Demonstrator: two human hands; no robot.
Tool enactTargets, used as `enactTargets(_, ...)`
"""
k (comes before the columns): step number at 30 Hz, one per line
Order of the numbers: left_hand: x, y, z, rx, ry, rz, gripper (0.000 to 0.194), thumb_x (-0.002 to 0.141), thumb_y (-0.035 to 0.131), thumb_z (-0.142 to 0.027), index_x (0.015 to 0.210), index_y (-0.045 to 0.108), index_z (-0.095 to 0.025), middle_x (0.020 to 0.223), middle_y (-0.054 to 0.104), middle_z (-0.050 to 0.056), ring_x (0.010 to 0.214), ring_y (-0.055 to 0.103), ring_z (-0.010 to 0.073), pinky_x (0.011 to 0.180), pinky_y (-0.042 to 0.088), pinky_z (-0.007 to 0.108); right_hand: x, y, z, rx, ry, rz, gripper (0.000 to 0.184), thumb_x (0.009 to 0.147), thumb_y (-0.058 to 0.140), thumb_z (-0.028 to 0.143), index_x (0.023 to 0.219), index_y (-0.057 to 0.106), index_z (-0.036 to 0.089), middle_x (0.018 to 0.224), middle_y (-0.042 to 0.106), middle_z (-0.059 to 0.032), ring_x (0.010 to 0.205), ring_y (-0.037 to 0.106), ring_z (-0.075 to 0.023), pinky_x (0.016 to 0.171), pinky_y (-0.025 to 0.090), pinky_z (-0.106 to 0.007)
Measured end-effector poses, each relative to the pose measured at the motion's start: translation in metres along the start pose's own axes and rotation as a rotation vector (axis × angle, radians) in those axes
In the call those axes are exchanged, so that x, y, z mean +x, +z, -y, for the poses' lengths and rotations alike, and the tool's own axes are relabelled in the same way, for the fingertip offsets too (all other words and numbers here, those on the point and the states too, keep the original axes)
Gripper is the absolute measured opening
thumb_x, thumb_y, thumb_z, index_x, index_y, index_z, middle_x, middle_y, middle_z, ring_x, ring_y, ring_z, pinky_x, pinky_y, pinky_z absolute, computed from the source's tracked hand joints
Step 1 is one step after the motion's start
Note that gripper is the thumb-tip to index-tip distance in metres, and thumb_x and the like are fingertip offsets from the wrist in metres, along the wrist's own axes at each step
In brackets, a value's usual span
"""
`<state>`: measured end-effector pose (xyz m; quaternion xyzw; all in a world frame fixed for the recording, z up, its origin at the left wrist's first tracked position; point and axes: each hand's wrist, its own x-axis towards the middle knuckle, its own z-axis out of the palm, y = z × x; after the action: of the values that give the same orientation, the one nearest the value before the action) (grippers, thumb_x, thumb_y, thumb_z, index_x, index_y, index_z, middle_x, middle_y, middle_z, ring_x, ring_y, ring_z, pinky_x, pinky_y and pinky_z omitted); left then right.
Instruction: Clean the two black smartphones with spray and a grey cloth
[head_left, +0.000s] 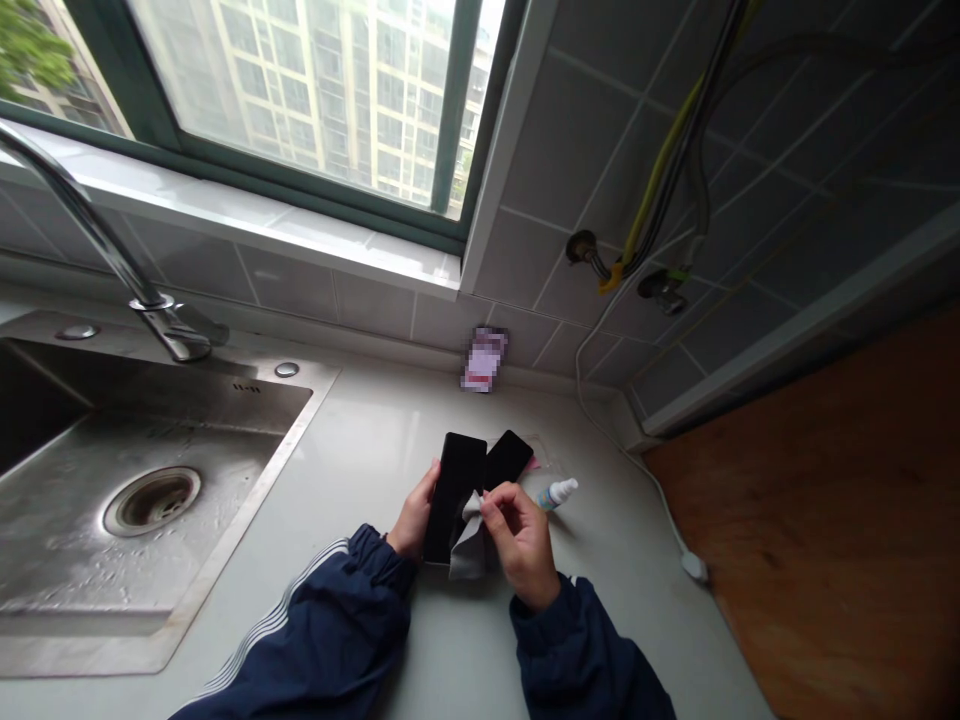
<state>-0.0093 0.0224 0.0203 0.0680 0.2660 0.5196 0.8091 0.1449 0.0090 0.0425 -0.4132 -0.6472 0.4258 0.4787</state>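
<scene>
My left hand (414, 515) grips a black smartphone (459, 470) by its left edge, its dark face turned toward me. In my right hand (521, 535) a grey cloth (471, 550) is pinched between thumb and fingers, and it hangs over the lower right part of the phone. Behind the phone lies another flat black phone-like thing (510, 458) on the countertop, partly covered. A small white spray bottle (558, 493) is lying just right of my right hand.
To the left is a steel sink (247, 520) with a chrome faucet (120, 250). A blurred-out upright phone (485, 360) leans at the wall. A white cable (637, 462) with a plug (694, 567) runs along the right of the countertop (360, 440), beside a wooden board (825, 500).
</scene>
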Motion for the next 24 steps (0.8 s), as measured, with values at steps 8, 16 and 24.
enactTargets(8,0.007,-0.011,0.003,-0.074,-0.004,-0.008,0.051,0.098,0.049,-0.047,0.106,0.073,-0.003,0.093,0.077,0.017,0.092,0.074,0.0272,0.094,0.054,0.036,-0.016,0.013,-0.018,-0.504,-0.425,0.065,0.028,0.097,0.051,0.024,0.122,0.063,0.022,0.121,0.066,-0.0113,0.118,0.060,-0.0269,0.105,0.047,-0.048)
enactTargets(16,0.005,-0.011,0.000,0.093,-0.081,-0.166,0.046,0.099,0.049,-0.045,0.111,0.070,-0.006,0.084,0.078,0.013,0.077,0.075,0.0241,0.080,0.058,0.033,-0.009,-0.002,-0.025,-0.869,-0.481,0.406,0.065,0.105,0.030,0.052,0.158,0.025,0.015,0.160,0.034,-0.0148,0.152,0.023,-0.0316,0.122,0.014,-0.062)
enactTargets(24,0.008,-0.003,0.006,-0.029,0.036,-0.090,0.052,0.100,0.045,-0.044,0.143,0.054,-0.017,0.123,0.072,0.010,0.134,0.054,0.0247,0.117,0.035,0.033,0.018,-0.006,-0.025,-0.968,-0.395,0.337,0.076,0.102,0.022,0.064,0.161,0.017,0.017,0.164,0.024,-0.0143,0.153,0.018,-0.0333,0.120,0.012,-0.065)
